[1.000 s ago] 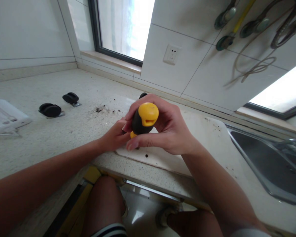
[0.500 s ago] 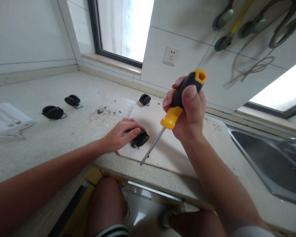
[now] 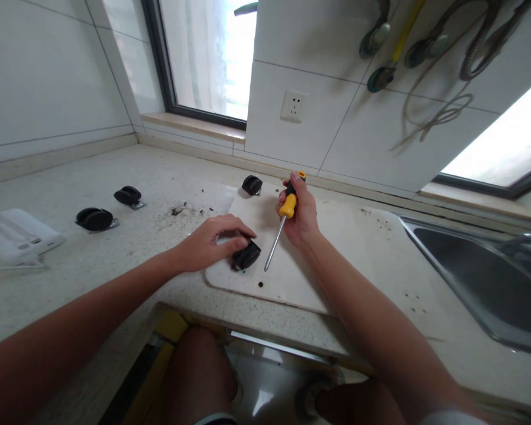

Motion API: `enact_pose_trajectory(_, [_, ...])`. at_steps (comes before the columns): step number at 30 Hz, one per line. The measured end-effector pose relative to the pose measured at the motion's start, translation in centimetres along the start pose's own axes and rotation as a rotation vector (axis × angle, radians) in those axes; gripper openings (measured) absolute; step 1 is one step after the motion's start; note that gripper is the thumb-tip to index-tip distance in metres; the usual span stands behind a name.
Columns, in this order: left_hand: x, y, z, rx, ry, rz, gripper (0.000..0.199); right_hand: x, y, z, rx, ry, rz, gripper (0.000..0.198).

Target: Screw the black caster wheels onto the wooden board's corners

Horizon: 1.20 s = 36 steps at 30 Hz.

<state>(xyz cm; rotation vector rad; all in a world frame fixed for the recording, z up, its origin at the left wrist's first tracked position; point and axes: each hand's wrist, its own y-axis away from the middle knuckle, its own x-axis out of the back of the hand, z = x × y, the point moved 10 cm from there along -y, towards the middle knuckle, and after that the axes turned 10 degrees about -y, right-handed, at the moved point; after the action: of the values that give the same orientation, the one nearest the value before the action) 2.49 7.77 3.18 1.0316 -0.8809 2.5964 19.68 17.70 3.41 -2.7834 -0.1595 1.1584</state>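
Note:
My left hand (image 3: 216, 239) grips a black caster wheel (image 3: 246, 255) at the near left corner of a white board (image 3: 301, 254) lying on the countertop. A small metal screw shows at the caster's base. In my right hand (image 3: 301, 212) is a screwdriver (image 3: 288, 205) with a yellow and black handle. Its shaft slants down and left, the tip just right of the held caster. Another caster (image 3: 252, 185) sits at the board's far left corner. A dark hole (image 3: 261, 284) shows near the board's front edge.
Two loose casters (image 3: 94, 219) and a white power bank (image 3: 20, 236) with a cable lie on the left of the countertop (image 3: 168, 171). Dark debris (image 3: 179, 209) is scattered beside the board. A steel sink (image 3: 482, 277) is at the right; a wall socket (image 3: 294, 107) is behind.
My right hand has moved away from me and lower, carrying the screwdriver nearer the board. The left hand stays on the caster. The view has shifted slightly.

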Motion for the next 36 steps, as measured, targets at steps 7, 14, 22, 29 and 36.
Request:
enact_pose_trajectory(7, [8.5, 1.6, -11.8, 0.54, -0.722, 0.152, 0.047, 1.9, -1.2, 0.3, 0.004, -0.033, 0.109, 0.059])
enact_pose_trajectory(14, [8.3, 3.8, -15.9, 0.597, -1.048, -0.02, 0.059, 1.5, -1.0, 0.0, 0.019, -0.049, 0.084, 0.059])
enact_pose_trajectory(22, [7.9, 3.2, -15.3, 0.507, -0.922, 0.017, 0.049, 1.3, -0.6, -0.2, -0.002, 0.022, 0.094, 0.056])
enact_pose_trajectory(29, [7.6, 2.6, -14.4, 0.491, -0.918, 0.004, 0.043, 1.5, -0.8, -0.5, 0.027, -0.027, 0.1, 0.057])
enact_pose_trajectory(36, [8.0, 2.8, -15.1, 0.523, -0.951, -0.014, 0.047, 1.3, -0.7, -0.5, 0.016, -0.049, 0.087, 0.055])
